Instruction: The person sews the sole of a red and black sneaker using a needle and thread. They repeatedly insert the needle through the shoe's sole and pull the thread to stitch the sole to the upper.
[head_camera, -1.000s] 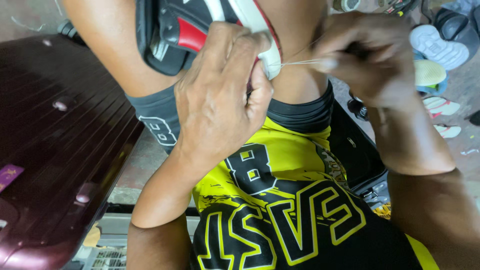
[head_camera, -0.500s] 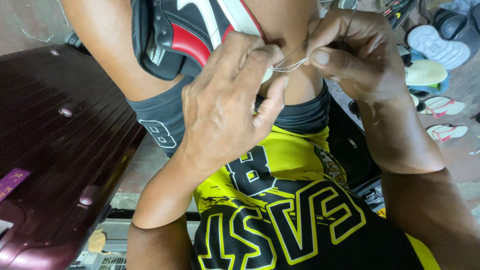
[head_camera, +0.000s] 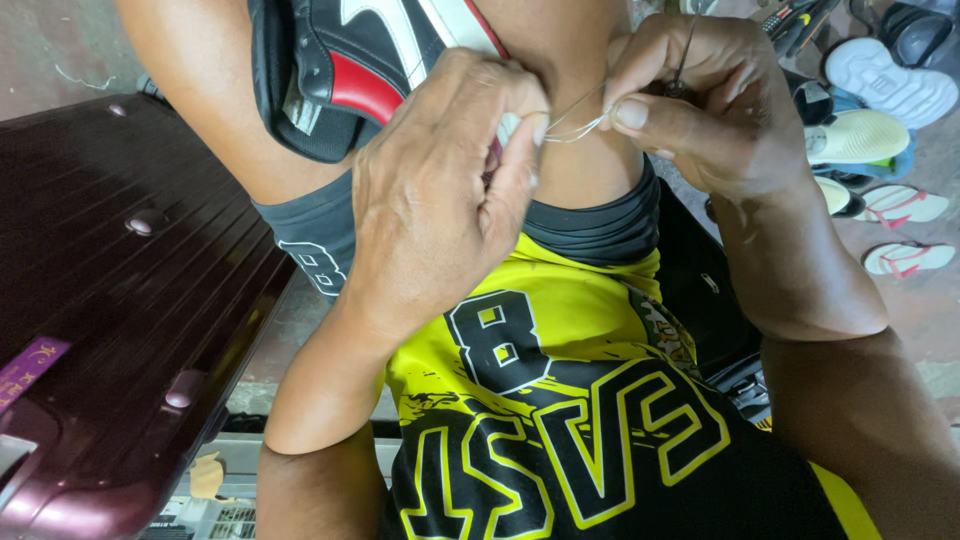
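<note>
Lying at the far left, a maroon ribbed suitcase (head_camera: 120, 300) carries a small purple rectangular label (head_camera: 30, 370) near its lower edge. Between the person's knees sits a black, red and white sneaker (head_camera: 370, 70), its long axis running from upper right down to lower left, mostly under the left hand (head_camera: 440, 210). That hand is closed, thumb and fingers pinching a pale thread (head_camera: 575, 120) at the shoe's edge. The thread stretches rightward, nearly level, to the right hand (head_camera: 710, 100), which is closed on a thin dark needle (head_camera: 685, 50) pointing upward. Sandals (head_camera: 900, 210) lie on the floor at far right.
</note>
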